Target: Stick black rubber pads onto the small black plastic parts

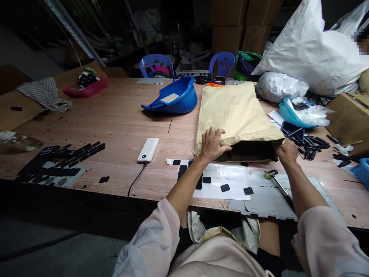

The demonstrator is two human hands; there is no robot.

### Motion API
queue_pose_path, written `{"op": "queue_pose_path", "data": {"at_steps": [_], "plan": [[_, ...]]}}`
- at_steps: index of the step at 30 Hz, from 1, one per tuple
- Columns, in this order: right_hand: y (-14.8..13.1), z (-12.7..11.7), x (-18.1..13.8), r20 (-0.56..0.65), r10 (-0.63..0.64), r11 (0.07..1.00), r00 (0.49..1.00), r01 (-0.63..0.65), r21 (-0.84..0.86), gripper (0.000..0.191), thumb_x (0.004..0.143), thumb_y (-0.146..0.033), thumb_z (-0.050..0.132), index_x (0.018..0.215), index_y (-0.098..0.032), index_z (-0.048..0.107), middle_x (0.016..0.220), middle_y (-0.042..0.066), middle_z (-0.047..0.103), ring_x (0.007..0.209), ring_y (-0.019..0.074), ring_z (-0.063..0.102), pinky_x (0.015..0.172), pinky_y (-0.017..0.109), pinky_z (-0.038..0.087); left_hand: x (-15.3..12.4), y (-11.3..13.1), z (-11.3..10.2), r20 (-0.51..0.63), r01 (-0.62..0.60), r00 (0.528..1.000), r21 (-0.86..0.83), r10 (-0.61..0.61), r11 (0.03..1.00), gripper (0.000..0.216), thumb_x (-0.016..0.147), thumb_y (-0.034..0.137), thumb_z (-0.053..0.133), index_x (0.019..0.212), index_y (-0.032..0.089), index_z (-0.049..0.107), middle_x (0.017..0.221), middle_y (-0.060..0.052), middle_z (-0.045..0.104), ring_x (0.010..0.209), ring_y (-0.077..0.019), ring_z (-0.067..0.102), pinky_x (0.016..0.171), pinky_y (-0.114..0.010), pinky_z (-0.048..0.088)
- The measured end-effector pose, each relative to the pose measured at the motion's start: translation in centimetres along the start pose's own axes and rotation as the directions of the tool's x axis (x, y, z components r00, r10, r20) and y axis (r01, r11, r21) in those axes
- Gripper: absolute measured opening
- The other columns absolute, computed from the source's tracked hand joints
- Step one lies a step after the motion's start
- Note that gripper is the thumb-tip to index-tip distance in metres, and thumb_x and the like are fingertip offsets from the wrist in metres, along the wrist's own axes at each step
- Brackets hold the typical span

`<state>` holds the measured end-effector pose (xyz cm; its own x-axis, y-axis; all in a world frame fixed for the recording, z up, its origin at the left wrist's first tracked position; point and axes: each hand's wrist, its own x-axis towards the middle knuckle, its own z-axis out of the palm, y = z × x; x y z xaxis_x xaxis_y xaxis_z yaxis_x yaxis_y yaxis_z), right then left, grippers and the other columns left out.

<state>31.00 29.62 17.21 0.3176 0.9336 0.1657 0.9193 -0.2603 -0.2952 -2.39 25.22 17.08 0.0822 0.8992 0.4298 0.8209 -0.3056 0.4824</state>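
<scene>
A large tan sack [230,111] lies on the table with its dark mouth toward me. My left hand [213,145] grips the left part of the sack's front edge, fingers curled over the top and thumb pointing right. At the opposite corner of the mouth, my right hand [287,151] is closed around the cloth. What lies inside the sack is too dark to make out. Just in front of it, black rounded-square pads [225,187] are spread on a white sheet [213,194]. A small hammer [278,182] rests beside my right forearm on a grey mat [253,204].
Left of the sack are a white power bank [148,150] with a cable and a blue basin [181,98]. Black parts [313,146] lie loose at the right, near a turquoise basin [296,113]. More black strips [63,161] cover the left front edge. White bags [314,50] stand behind.
</scene>
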Motion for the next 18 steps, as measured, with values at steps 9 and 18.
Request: {"op": "queue_pose_path", "data": {"at_steps": [9,18], "plan": [[-6.5,-3.5,0.1,-0.208,-0.136,0.916,0.969,0.203,0.347,0.023,0.087,-0.033,0.048,0.086,-0.017,0.065,0.086,0.015,0.071,0.074,0.0185,0.046,0.070,0.034,0.035,-7.4,-7.6,4.1,0.050,0.366,0.931,-0.090,-0.363,0.926,0.074,0.080,0.010,0.070,0.151,0.024,0.057,0.167,-0.013,0.041,0.154,-0.0369,0.040,0.126,-0.053,0.039],[-8.4,-2.8,-0.5,-0.235,-0.243,0.862,0.941,0.321,0.392,0.021,0.081,-0.034,0.048,0.087,-0.022,0.064,0.086,0.010,0.070,0.080,0.0227,0.056,0.076,0.034,0.045,-5.2,-7.0,4.2,-0.094,0.444,0.803,-0.564,-0.588,0.696,0.040,0.098,0.024,0.047,0.128,0.021,0.074,0.141,-0.008,0.070,0.144,-0.0261,0.055,0.128,-0.042,0.038]]}}
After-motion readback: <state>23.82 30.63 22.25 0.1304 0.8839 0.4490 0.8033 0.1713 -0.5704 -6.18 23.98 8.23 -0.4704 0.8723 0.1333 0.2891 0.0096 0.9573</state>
